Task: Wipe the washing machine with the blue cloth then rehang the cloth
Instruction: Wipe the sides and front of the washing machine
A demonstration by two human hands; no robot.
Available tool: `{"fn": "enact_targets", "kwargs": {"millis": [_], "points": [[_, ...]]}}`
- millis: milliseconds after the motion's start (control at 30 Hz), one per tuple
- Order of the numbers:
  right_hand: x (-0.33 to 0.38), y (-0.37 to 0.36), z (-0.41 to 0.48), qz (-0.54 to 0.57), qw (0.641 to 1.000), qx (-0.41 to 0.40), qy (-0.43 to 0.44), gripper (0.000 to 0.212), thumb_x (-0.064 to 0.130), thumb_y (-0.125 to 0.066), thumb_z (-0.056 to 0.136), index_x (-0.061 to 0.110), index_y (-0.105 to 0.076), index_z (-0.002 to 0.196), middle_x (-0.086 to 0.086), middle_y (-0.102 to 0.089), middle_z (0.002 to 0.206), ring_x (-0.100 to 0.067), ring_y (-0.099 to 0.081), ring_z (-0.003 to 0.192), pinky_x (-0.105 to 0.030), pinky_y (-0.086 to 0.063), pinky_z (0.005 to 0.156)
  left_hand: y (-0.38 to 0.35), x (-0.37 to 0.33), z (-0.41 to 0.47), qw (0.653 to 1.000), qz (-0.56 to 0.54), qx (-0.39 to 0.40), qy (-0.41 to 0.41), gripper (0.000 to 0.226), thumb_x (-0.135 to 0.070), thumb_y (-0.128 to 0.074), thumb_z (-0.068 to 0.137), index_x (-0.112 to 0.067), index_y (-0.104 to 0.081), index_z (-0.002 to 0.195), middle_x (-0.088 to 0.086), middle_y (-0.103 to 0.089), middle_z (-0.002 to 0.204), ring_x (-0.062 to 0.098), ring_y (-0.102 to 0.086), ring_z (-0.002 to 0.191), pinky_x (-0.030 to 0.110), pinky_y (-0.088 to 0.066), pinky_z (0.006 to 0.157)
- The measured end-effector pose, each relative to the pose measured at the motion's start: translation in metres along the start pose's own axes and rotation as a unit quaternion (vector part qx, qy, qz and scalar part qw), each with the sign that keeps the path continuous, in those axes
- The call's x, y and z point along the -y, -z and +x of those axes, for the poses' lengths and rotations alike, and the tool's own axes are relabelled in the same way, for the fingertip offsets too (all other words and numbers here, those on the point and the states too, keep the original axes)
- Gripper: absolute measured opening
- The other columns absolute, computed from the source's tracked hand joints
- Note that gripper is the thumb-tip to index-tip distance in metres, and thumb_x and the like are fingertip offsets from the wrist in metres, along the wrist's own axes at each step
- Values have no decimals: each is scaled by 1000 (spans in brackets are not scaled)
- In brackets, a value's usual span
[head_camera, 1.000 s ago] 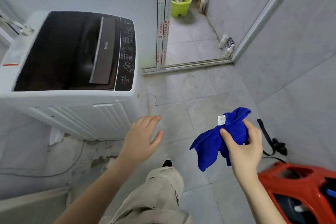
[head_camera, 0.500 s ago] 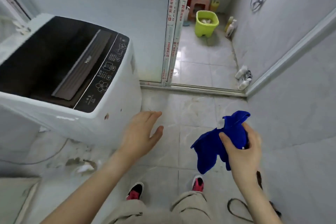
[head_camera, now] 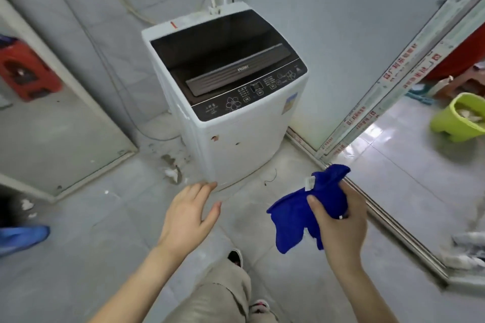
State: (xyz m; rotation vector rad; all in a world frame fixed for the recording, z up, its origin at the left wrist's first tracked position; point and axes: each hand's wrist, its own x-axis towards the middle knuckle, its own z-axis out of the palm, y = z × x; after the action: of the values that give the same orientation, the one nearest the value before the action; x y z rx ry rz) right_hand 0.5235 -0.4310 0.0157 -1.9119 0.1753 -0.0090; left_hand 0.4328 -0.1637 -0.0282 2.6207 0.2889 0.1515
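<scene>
Now we approach the washing machine (head_camera: 236, 102).
Our right hand (head_camera: 341, 228) grips the bunched blue cloth (head_camera: 296, 217); left hand (head_camera: 187, 215) open, empty. We should flatten the cloth before wiping.

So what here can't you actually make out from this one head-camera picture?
- Washing machine panel labels: too small and blurred to read.
- Inside the drum: hidden by the dark shut lid.
- Where the blue cloth hangs: no hook or rail in frame.
- Cloth's white tag: print too small.
- Green tub: cut off by the right edge.
- Right hand fingers: partly buried in cloth.
</scene>
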Motion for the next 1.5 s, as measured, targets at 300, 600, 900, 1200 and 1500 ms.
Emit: {"fn": "enact_targets", "kwargs": {"millis": [300,600,900,1200,1500], "points": [[-9,-47,74,12,999,51,7,54,20,-83,78,52,-55,111,11,-56,119,5,-60,99,-30,-57,82,-39,4,41,997,-31,-19,65,50,-47,-40,95,-16,-61,128,-6,-63,118,15,-54,109,23,-38,93],[-23,-56,154,-17,988,153,29,51,21,-82,79,38,-57,120,9,-56,119,7,-58,99,-25,-55,80,-77,-35,90,987,-49,-74,136,48,-45,-41,95,-16,-61,128,-5,-62,121,16,-55,111,27,-40,94],[-85,-82,242,-23,964,261,45,52,22,-83,78,36,-60,122,7,-60,123,-6,-62,107,-43,-57,89,-148,-65,125,961,-32,-140,238,49,-46,-41,95,-17,-58,131,-6,-60,125,15,-52,115,33,-46,97],[-173,-167,289,19,963,252,90,56,17,-85,75,42,-57,117,14,-58,117,3,-60,101,-37,-58,81,-240,19,182,960,-3,-230,161,45,-40,-48,95,-14,-60,130,-5,-61,121,14,-55,111,22,-39,94],[-311,-289,333,108,952,165,232,69,18,-87,70,64,-50,105,32,-53,113,7,-56,104,-29,-53,80,-366,159,242,876,152,-457,-12,57,-37,-64,88,-18,-50,141,3,-46,150,24,-36,144,56,-30,115]]}}
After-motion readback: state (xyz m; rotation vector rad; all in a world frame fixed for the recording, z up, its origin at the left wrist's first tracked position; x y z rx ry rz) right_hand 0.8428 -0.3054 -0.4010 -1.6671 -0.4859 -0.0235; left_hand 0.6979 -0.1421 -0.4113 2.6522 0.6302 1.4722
